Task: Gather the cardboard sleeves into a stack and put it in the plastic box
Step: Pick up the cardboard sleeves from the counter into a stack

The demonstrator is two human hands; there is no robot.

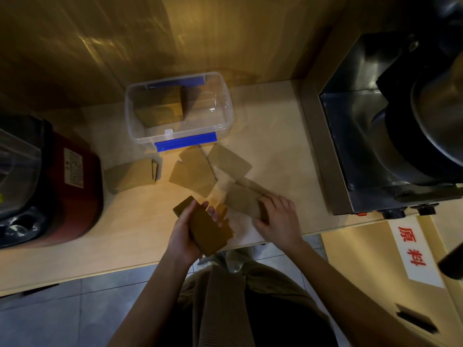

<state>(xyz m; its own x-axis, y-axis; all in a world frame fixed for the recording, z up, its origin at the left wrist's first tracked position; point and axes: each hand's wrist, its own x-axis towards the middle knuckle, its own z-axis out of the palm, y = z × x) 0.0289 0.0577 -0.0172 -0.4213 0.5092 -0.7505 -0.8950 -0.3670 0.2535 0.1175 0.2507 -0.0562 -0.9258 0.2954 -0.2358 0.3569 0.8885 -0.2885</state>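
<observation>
Centrally, the left hand (186, 227) grips a stack of cardboard sleeves (206, 231) above the surface (275, 136); the right hand (278, 219) pinches a blurred sleeve (244, 200). Loose sleeves (193, 171) lie near the plastic box (226, 106) (some already inside).

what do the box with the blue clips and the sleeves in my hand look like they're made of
Plastic box: clear, glossy plastic, since the stack inside shows through its walls.
Stack of sleeves in the left hand: matte brown cardboard, judging by its dull, flat look.
</observation>
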